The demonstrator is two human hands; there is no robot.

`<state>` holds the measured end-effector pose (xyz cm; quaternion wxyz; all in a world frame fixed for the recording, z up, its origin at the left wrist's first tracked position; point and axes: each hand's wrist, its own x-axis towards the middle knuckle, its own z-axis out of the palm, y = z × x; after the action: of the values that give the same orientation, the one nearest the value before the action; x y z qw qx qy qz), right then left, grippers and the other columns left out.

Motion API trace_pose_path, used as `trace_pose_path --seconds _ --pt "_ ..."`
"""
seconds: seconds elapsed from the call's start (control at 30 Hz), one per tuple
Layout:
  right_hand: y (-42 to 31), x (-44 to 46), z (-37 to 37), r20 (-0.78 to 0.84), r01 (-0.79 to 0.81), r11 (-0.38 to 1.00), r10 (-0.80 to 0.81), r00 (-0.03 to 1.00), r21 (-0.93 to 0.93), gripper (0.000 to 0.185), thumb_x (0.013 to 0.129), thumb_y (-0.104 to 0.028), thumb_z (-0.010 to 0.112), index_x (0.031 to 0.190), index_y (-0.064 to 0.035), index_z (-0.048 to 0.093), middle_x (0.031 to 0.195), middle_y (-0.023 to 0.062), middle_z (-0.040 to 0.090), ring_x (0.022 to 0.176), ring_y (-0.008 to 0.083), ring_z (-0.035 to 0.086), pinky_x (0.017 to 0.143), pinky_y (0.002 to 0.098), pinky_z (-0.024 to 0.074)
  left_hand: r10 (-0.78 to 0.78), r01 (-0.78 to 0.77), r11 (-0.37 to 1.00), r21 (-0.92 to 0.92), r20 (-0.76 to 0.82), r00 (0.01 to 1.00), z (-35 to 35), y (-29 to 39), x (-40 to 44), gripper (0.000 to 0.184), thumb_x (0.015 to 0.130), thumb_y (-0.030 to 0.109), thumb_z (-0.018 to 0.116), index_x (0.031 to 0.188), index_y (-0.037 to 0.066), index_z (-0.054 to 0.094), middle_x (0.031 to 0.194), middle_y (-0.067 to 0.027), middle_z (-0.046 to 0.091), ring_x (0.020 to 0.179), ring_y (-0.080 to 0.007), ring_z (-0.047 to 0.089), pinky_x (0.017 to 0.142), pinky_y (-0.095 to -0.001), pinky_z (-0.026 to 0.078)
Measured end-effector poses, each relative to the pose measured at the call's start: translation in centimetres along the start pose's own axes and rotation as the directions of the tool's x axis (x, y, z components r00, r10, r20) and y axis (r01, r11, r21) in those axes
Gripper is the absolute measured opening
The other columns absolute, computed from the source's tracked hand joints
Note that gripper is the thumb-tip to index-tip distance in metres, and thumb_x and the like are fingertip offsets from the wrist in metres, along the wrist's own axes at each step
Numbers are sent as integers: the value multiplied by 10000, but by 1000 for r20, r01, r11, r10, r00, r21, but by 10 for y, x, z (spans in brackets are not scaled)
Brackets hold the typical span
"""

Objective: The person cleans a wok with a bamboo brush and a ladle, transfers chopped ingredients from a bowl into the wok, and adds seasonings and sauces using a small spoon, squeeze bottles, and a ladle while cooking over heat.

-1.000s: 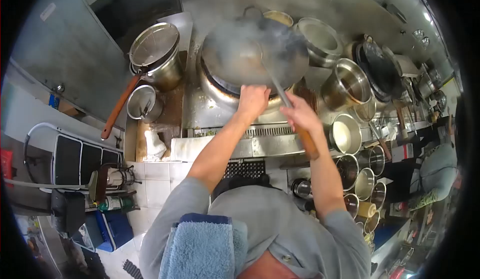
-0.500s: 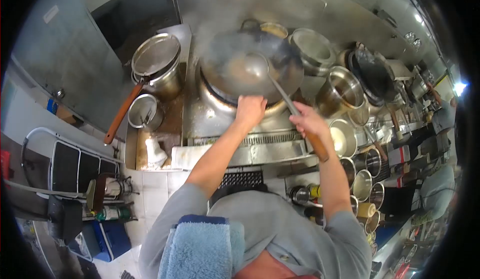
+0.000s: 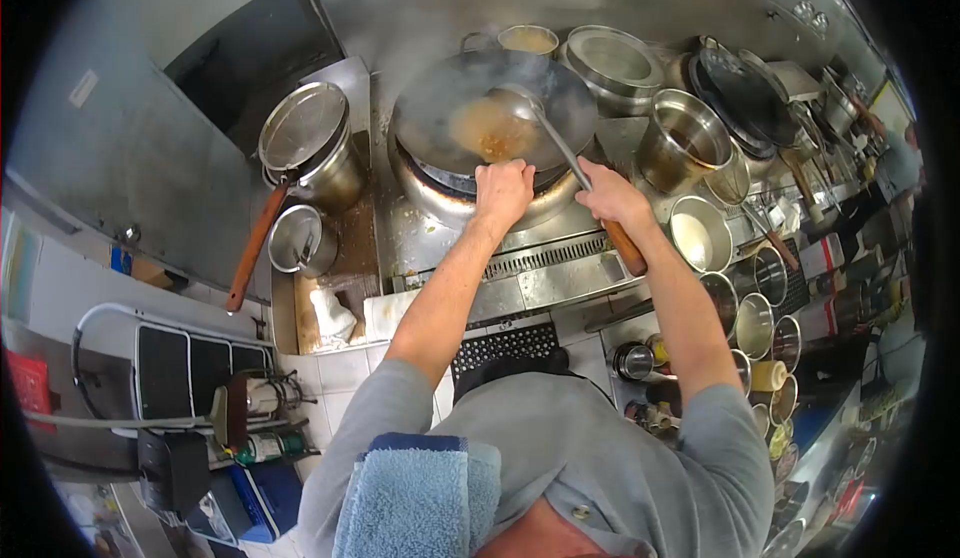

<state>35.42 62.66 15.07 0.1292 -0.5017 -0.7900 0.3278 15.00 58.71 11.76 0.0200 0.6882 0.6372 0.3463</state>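
My left hand (image 3: 503,193) is closed on the near edge of a large dark wok (image 3: 425,108); whether a handle lies under the fingers is hidden. The wok is over a round metal burner (image 3: 425,183), with its near side raised off the burner's ring. Brown food or sauce (image 3: 492,136) lies in its middle, with steam above. A long-handled ladle (image 3: 562,146) is held in my right hand (image 3: 612,198), fingers wrapped near its wooden end. The ladle's bowl is inside the wok, beside the food toward the far side.
A strainer (image 3: 303,123) rests over a tall pot (image 3: 335,173) at left. A small pot (image 3: 300,238) and a white cloth (image 3: 332,318) are nearer. On the right stand a steel pot (image 3: 685,143), another dark wok (image 3: 735,108) and several containers (image 3: 700,233).
The view has shifted slightly. Steam over the wok has thinned and the brown food shows more clearly. The ladle's bowl has moved toward the wok's far side. Both hands keep their grips.
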Motion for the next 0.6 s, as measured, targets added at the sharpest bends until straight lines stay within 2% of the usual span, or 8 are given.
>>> trace_pose_path --seconds 0.1,0.2,0.3,0.37,0.4,0.43,0.5,0.6 --pt "25 23 25 -202 48 914 -140 969 -402 670 802 -91 564 1418 23 326 728 200 638 562 238 637 540 385 519 -1 1 1000 10 -2 1000 3 -1 1 284 886 256 588 715 33 629 735 -186 651 739 -399 620 710 -499 445" --pt "-13 18 1 -104 -103 904 66 992 -416 639 795 -86 561 1379 81 364 1037 313 629 927 396 659 777 469 519 -11 11 1000 20 9 1000 8 -6 3 263 879 254 588 744 36 647 756 -189 658 754 -401 625 723 -495 465" --pt "-41 -9 -12 -231 -52 997 38 972 -54 596 801 -88 585 1350 67 414 990 295 648 855 395 672 730 451 529 7 -22 991 -135 -106 994 8 -13 4 260 874 275 597 903 23 657 898 -216 665 870 -371 643 778 -464 498" --pt "-54 -33 -11 -224 77 846 52 973 528 608 846 -231 678 1342 34 446 799 112 638 624 182 617 568 313 513 -90 -4 937 -351 -252 964 -9 14 3 336 889 287 595 1039 -14 598 1097 -230 633 1007 -345 610 869 -446 465" --pt "-69 -48 -8 -260 141 709 62 964 691 638 871 -305 684 1346 40 435 773 57 606 616 134 586 548 283 509 -244 144 577 -804 -1 970 -16 27 8 398 907 317 583 1115 -22 556 1168 -217 604 1065 -326 590 904 -440 451" --pt "-73 -54 -2 -275 209 644 2 962 736 637 896 -357 663 1347 37 446 937 107 627 765 190 630 655 306 534 -243 327 23 -945 312 918 -26 38 6 465 924 347 571 1190 -31 515 1240 -204 575 1123 -308 569 940 -434 436" --pt "-78 -89 -6 -514 480 763 -228 827 433 565 919 -407 618 1269 31 550 1136 155 583 967 230 615 817 331 516 151 543 -479 -690 545 825 -86 70 2 469 970 334 512 1251 -38 467 1173 -133 577 1052 -239 562 881 -386 444" --pt "-77 -197 -43 -393 442 789 -279 876 427 394 966 -336 550 1159 -11 660 1235 114 545 1116 213 535 942 333 432 171 531 -311 -788 503 847 -101 58 -21 306 964 99 514 1222 -62 485 793 4 473 621 -45 416 550 -204 357"
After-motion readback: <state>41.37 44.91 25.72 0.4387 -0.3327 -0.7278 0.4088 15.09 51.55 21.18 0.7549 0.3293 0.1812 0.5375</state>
